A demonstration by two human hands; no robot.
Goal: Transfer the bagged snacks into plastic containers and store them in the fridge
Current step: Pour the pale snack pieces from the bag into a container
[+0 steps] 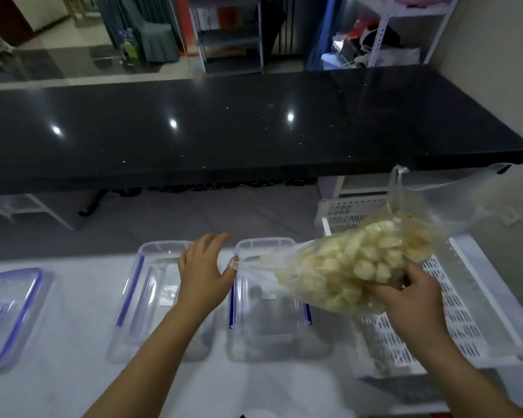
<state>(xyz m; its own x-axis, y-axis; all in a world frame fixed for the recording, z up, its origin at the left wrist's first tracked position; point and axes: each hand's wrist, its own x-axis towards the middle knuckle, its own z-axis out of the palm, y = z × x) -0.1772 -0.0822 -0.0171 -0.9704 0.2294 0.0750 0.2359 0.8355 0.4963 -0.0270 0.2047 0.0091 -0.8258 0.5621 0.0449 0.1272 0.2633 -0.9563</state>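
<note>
Pinching the open mouth of a clear snack bag (338,267) between thumb and fingers, the left hand (204,267) hangs over the gap between two clear containers; the other fingers spread forward. Right hand (411,300) grips the bag's fat end from below w/ fingers curled round it, lifting that end so the bag tilts mouth-down to the left. Bag is packed w/ pale yellow puffed snacks (tied handle sticks up at its far right).

Right under the bag's mouth sits an open container (266,312) w/ blue clips, nothing in it that I can make out. Just left of it is a second container (145,297), partly hidden by the left forearm; contents unclear. A lid (9,312) w/ blue rim lies at the far left, well apart. White slotted tray (465,312) sits beside the right hand, under the bag's raised end.

All rest on a white table (73,372), bare toward the near edge. Black counter (254,125) runs across behind, past a strip of floor.
</note>
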